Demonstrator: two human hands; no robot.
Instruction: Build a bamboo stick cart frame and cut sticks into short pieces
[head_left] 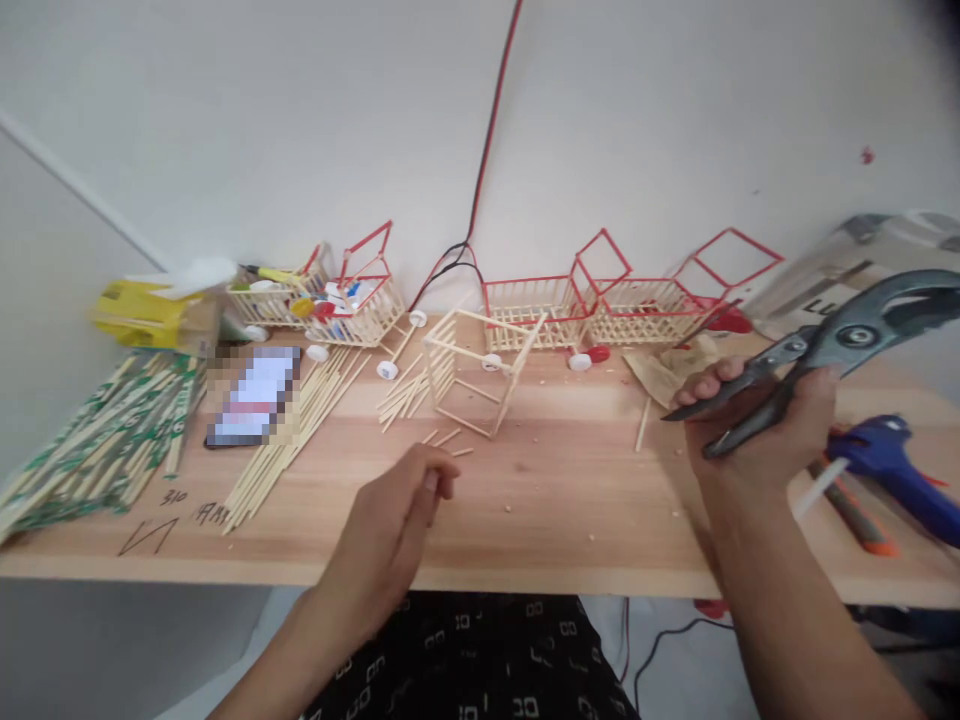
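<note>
My right hand (757, 425) is closed around a pair of grey cutting pliers (832, 350), held above the right side of the wooden table (570, 520) with the jaws pointing left. My left hand (401, 500) hovers over the table's front middle, fingers curled together as if pinching something too small to make out. Just beyond it lie a few short cut stick pieces (450, 440). Behind those stands an open cube frame of bamboo sticks (476, 375), tilted on the table.
Loose bamboo sticks (289, 440) and wrapped chopsticks (97, 440) lie at left beside a phone (255, 395). Stick baskets with red frames (592, 305) line the wall, another (352, 295) at back left. A blue glue gun (896, 470) and an orange-handled tool (855, 515) lie at right.
</note>
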